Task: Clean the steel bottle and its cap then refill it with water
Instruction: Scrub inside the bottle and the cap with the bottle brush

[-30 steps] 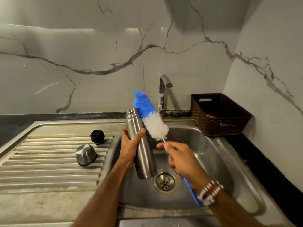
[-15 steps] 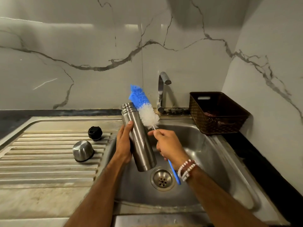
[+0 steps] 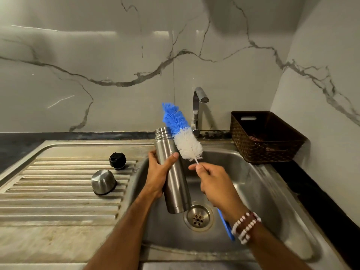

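Our left hand (image 3: 158, 173) is wrapped round the upper body of the steel bottle (image 3: 176, 188), thumb laid across its front. It holds the bottle uncapped and tilted, mouth toward the wall and base hanging over the sink (image 3: 272, 193), just beside the drain (image 3: 198, 217). Our right hand (image 3: 216, 185) pinches the thin stem of the bottle brush (image 3: 183, 133) just under the bristles, and the blue handle pokes out below the wrist. The blue-and-white bristle head stands outside the bottle, right beside its threaded neck; we cannot tell whether they touch.

Left of the basin lies the ribbed drainboard (image 3: 58, 199). A brown woven basket (image 3: 251, 145) sits on the counter to the right of the tap (image 3: 197, 108). On the drainboard we see the steel cap (image 3: 103, 182), mouth down, and beyond it, apart, the black stopper (image 3: 117, 160).
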